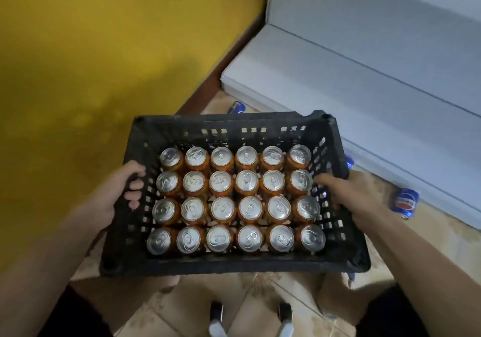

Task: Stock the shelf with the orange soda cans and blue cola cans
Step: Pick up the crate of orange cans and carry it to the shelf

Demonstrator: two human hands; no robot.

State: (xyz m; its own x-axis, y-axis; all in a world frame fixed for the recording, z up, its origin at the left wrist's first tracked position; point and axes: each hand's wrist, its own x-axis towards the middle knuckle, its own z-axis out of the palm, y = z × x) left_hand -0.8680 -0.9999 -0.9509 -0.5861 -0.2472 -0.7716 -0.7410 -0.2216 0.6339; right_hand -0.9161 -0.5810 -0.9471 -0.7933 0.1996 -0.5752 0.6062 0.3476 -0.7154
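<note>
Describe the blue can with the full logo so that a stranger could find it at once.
Start from the black crate of orange cans. Right of the right hand, on the floor below the white shelf, is the blue cola can. Unlike the two other blue cans, partly hidden behind the crate, it shows its round logo in full.

Crate (pixel 234 266) partly hides two blue cola cans (pixel 238 107).

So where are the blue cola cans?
The blue cola cans sit on the floor by the grey shelf, right of the black crate; another beyond its far rim.
</note>
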